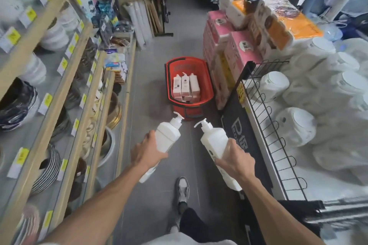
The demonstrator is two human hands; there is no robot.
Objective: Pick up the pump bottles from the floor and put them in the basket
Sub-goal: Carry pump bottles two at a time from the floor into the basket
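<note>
A red basket (209,87) stands on the grey aisle floor ahead of me, with several white pump bottles (185,85) lying inside it. My left hand (146,150) grips a white pump bottle (168,133) around its middle, pump pointing toward the basket. My right hand (235,158) grips another white pump bottle (214,141) the same way. Both bottles are held in the air, short of the basket and on my side of it.
Shelves of bowls and plates (49,105) run along the left. On the right stand a black wire rack (268,125) with white goods and stacked pink packs (221,45). My foot in a grey shoe (183,189) is on the narrow floor strip.
</note>
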